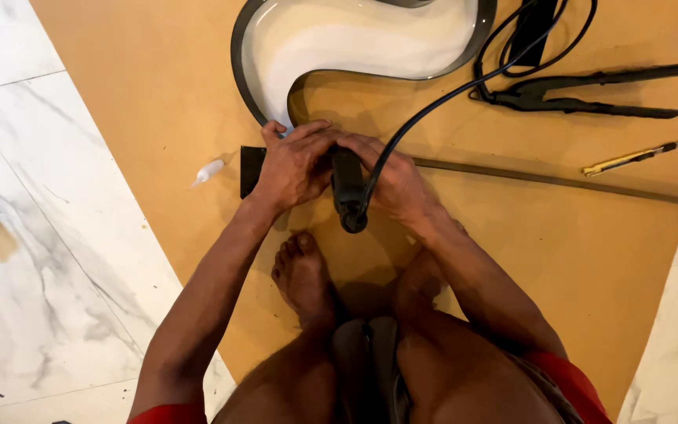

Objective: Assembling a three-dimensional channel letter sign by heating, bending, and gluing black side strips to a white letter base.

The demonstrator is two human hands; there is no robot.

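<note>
- A person squats barefoot on a brown board (158,94) laid over a white marble floor (33,235), one bare foot (301,271) planted just below the hands, red shorts showing at the bottom edge.
- The left hand (296,165) presses down with fingers clenched over the work, its fingertips at the lower edge of a curved sign letter (355,39); a small black block (251,169) peeks out from under the wrist side.
- The right hand (394,180) is wrapped around a black corded tool (348,192), fingers grasping its barrel, which stands between the two hands with its blunt end pointing toward the person.
- The tool's black cable (441,98) rises from the grip and runs up and to the right across the board.
- A small white tube (209,170) lies on the board just left of the left hand.
- A thin metal strip (559,182) stretches from near the right hand to the right edge of the board.
- A yellow utility knife (637,157) lies above that strip, well apart from the hands.
- Farther off, a black flat iron (590,93) lies open beside coiled cable.
- The sign letter, with a dark metal rim and a white face, sits at the far end.
</note>
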